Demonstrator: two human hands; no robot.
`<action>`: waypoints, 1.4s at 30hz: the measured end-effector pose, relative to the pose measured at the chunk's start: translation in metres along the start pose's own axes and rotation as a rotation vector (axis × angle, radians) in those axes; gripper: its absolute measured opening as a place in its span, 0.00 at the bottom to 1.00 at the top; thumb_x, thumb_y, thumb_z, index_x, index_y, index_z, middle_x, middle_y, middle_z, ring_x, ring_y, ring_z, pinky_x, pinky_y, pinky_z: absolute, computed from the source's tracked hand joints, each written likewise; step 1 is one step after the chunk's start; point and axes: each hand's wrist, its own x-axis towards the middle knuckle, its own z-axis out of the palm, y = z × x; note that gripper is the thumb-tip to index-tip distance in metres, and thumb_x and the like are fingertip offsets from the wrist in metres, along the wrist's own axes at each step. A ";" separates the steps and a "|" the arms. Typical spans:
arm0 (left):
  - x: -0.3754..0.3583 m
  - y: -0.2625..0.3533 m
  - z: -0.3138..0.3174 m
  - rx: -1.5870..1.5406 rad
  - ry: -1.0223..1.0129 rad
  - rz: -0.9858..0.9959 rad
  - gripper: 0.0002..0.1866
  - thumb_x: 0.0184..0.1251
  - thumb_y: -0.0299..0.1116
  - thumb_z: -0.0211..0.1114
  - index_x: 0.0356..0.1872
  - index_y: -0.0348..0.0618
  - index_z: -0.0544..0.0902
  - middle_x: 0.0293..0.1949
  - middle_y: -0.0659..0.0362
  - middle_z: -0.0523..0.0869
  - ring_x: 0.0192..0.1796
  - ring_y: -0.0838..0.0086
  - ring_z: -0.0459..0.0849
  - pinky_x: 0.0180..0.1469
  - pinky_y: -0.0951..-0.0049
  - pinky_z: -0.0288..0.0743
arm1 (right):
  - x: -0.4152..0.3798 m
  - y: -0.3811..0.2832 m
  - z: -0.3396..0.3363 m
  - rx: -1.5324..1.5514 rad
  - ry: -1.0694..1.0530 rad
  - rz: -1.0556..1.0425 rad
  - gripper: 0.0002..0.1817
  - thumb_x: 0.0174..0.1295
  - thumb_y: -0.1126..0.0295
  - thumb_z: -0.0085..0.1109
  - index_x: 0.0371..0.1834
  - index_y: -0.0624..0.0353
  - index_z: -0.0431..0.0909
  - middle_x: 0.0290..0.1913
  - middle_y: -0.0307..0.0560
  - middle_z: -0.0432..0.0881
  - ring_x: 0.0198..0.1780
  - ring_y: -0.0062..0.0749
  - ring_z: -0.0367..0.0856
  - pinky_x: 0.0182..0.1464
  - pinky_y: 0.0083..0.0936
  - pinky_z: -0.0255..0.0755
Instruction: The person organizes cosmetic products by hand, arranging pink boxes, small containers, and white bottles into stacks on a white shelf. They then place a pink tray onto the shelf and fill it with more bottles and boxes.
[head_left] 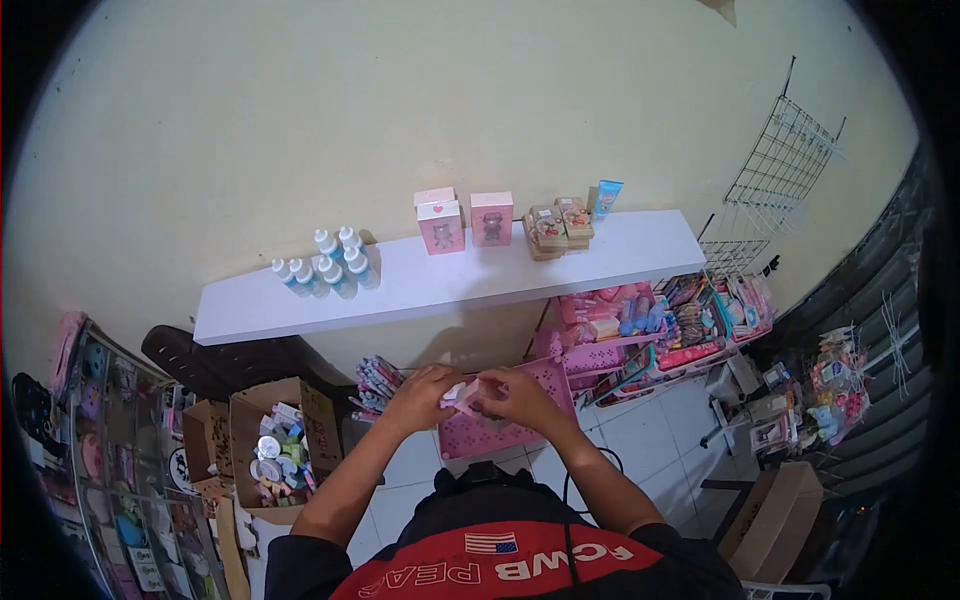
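Pink item (464,396) in hands (416,400) (522,398), basket (470,438) below, box (322,430) of goods (280,455)

The right hand (516,397) partly hides a pink item (464,394), perhaps a packet; the shirt (470,568) is cut off below.

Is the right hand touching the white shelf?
Apart. The head view shows a shadowed strip of wall between the right hand and the front edge of the white shelf.
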 end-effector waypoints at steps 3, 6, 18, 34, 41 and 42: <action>-0.010 -0.018 0.016 0.102 0.008 -0.007 0.30 0.55 0.33 0.78 0.62 0.46 0.84 0.59 0.50 0.84 0.64 0.52 0.81 0.67 0.55 0.75 | 0.001 0.003 0.005 -0.065 -0.008 -0.075 0.28 0.57 0.60 0.75 0.58 0.66 0.84 0.47 0.57 0.89 0.49 0.47 0.89 0.56 0.37 0.81; -0.012 -0.026 0.021 0.098 0.062 -0.035 0.29 0.56 0.33 0.77 0.63 0.46 0.84 0.59 0.51 0.84 0.63 0.52 0.82 0.66 0.53 0.76 | 0.002 -0.002 0.006 -0.224 -0.064 -0.123 0.24 0.56 0.62 0.72 0.54 0.65 0.85 0.48 0.57 0.88 0.51 0.50 0.88 0.57 0.41 0.80; -0.020 -0.036 0.021 0.093 0.060 -0.130 0.28 0.57 0.31 0.77 0.62 0.42 0.84 0.56 0.48 0.88 0.59 0.51 0.86 0.64 0.56 0.80 | -0.003 0.035 0.102 -0.996 -0.260 -0.481 0.10 0.54 0.66 0.65 0.32 0.62 0.89 0.37 0.56 0.87 0.45 0.52 0.86 0.49 0.44 0.78; -0.025 -0.034 0.020 0.079 0.107 -0.147 0.26 0.65 0.36 0.73 0.64 0.41 0.82 0.53 0.47 0.86 0.58 0.50 0.85 0.60 0.53 0.81 | -0.030 -0.006 0.046 -0.886 -0.219 -0.298 0.23 0.60 0.74 0.61 0.60 0.65 0.80 0.57 0.60 0.81 0.54 0.53 0.83 0.57 0.45 0.76; -0.023 -0.040 0.023 0.045 0.099 -0.150 0.27 0.63 0.36 0.74 0.65 0.42 0.82 0.53 0.46 0.86 0.57 0.49 0.85 0.59 0.53 0.81 | -0.034 0.049 0.051 -0.638 -0.201 -0.395 0.24 0.56 0.79 0.62 0.59 0.61 0.81 0.53 0.58 0.81 0.56 0.54 0.81 0.60 0.44 0.76; -0.024 -0.040 0.023 0.045 0.093 -0.147 0.27 0.63 0.36 0.74 0.65 0.42 0.82 0.53 0.46 0.86 0.57 0.49 0.85 0.59 0.53 0.81 | -0.034 0.041 0.050 -0.674 -0.244 -0.389 0.23 0.55 0.79 0.63 0.58 0.62 0.82 0.52 0.58 0.81 0.56 0.54 0.81 0.59 0.44 0.76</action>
